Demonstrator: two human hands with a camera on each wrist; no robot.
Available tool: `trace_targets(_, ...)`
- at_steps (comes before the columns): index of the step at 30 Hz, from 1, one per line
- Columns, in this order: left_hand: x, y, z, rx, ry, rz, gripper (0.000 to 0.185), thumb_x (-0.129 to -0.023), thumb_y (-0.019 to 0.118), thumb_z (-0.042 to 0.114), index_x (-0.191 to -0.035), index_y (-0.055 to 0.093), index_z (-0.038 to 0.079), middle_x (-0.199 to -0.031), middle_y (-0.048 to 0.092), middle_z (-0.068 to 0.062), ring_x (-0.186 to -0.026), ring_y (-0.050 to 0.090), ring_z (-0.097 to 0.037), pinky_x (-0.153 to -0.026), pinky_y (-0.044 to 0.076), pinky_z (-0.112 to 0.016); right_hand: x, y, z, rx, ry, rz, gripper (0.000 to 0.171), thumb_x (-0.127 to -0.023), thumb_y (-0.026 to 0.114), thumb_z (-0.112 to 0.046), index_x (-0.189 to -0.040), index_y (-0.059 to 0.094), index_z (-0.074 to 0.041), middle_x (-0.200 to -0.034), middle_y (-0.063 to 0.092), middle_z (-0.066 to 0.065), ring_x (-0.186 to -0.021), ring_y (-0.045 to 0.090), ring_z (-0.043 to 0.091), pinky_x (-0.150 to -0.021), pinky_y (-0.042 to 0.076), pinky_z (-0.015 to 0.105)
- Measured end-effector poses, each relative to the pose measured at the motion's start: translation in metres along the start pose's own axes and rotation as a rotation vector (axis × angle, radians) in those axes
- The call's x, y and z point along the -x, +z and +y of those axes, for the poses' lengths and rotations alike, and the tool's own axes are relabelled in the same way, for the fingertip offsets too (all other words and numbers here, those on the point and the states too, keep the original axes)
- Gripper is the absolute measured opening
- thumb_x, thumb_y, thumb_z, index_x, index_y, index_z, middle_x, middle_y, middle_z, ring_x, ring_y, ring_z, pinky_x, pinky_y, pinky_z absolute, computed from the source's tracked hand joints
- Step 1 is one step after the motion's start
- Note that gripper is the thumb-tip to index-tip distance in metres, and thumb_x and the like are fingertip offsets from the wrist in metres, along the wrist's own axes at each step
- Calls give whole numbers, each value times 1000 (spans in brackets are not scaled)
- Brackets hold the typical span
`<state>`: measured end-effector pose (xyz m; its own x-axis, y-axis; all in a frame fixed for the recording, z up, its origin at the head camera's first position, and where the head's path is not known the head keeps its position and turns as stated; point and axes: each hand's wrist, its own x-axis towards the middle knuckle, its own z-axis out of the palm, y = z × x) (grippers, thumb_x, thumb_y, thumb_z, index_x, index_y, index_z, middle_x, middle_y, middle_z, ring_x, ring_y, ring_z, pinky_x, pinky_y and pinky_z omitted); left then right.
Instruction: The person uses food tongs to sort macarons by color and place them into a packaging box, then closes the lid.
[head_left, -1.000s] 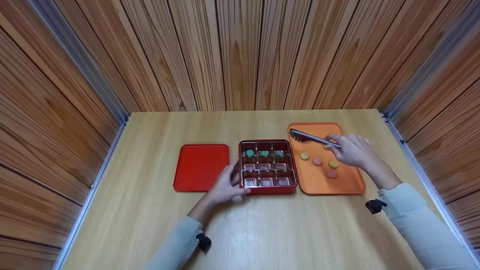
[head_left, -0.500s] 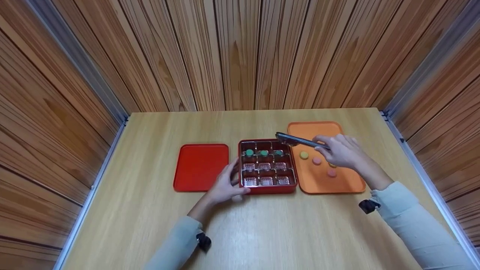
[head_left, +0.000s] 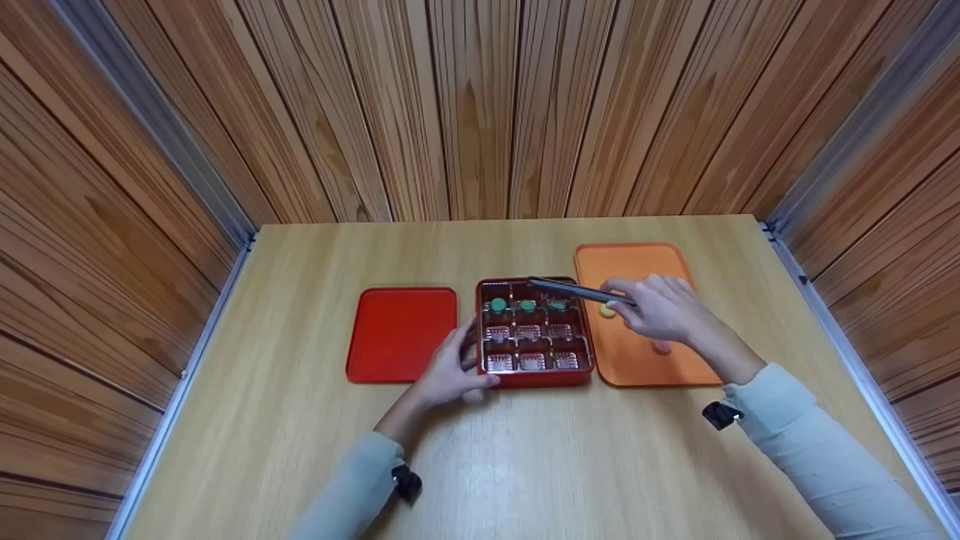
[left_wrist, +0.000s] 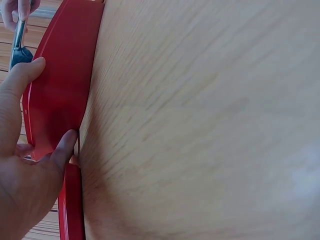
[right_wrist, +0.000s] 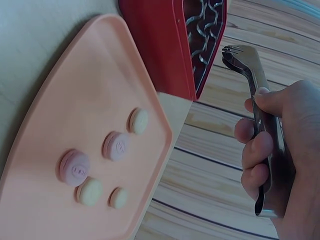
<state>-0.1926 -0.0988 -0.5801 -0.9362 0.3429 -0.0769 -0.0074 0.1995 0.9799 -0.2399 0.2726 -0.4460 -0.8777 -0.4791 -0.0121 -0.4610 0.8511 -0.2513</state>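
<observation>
A red lid (head_left: 401, 334) lies left on the table (head_left: 525, 450). The left hand (head_left: 450, 371) grips the red box (head_left: 534, 375), green rounds in its far row. The right hand (head_left: 656, 309) pinches tongs (head_left: 574, 289) over it. Five macarons sit on the orange tray (right_wrist: 75, 100).

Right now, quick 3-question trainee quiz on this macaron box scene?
1. True or false: the right hand grips the tongs.
2. How many green macarons sit in the back row of the red box? A) one B) three C) five
3. The left hand holds the box's ____ side.

Key: 1 true, and the tong tips are over the box. 2 B. 3 left, beside the red lid; the orange tray lies on the other side.
</observation>
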Motion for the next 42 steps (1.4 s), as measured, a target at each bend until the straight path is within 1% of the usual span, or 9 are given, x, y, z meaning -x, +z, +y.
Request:
trace_targets(6,0,0,0,-6,11,-2,122,-86,95,1,-181,19,12,-179,34,-26,-169,39,-45,-132,49,-49,-2,4,-9,9,-26,-8,28,-113,67,-26,-138,74,-17,-62,43,-7,-48,33,12,-47,21,22)
trace_targets(15,0,0,1,25,16,-8,122,-86,94,-1,-181,18,10,-180,32,-26,-169,38,-46,-131,50,-48,-7,12,-24,53,-60,-8,31,-114,65,-29,-139,74,-15,-64,41,-7,-52,34,13,-51,21,24)
trace_targets(22,-1,1,0,0,1,-8,121,-88,95,4,-182,20,15,-181,31,-24,-170,39,-44,-132,49,-50,-11,18,-34,89,-106,24,31,-113,67,-29,-140,75,-17,-65,34,-9,-55,27,11,-53,16,25)
trace_targets(27,-2,1,0,7,13,-12,122,-86,95,0,-182,19,13,-181,31,-26,-169,40,-46,-131,50,-48,-13,21,-40,90,-121,24,33,-112,68,-29,-142,75,-16,-63,31,-10,-56,25,10,-54,15,25)
trace_targets(33,-1,1,0,12,18,-12,123,-85,94,-2,-181,19,11,-181,31,-27,-169,38,-47,-130,50,-44,-14,24,-46,117,-87,-14,37,-113,65,-33,-147,73,-19,-65,34,-7,-57,29,13,-56,17,26)
trace_targets(35,-1,1,0,11,23,-10,123,-85,94,-3,-181,18,9,-180,31,-27,-169,38,-47,-131,50,-44,-15,25,-48,119,-73,-30,39,-114,65,-34,-149,71,-18,-66,36,-6,-59,31,14,-56,19,26)
trace_targets(37,-1,1,0,15,11,-9,124,-85,94,-3,-182,18,11,-181,31,-26,-169,38,-46,-131,50,-44,-15,25,-50,115,-58,-44,41,-114,64,-35,-151,70,-18,-69,40,-4,-61,34,15,-58,21,27)
trace_targets(39,-1,0,0,15,9,-7,124,-85,94,-3,-182,18,11,-181,32,-26,-169,38,-46,-131,50,-45,-16,26,-52,112,-48,-52,41,-113,65,-35,-151,70,-19,-73,44,-2,-65,37,16,-61,23,28)
trace_targets(42,-1,0,-1,19,5,-7,123,-86,94,-1,-182,18,12,-182,32,-25,-170,38,-45,-131,49,-45,-17,28,-53,105,-58,-50,39,-113,66,-33,-148,72,-19,-73,45,-2,-64,38,16,-61,23,28)
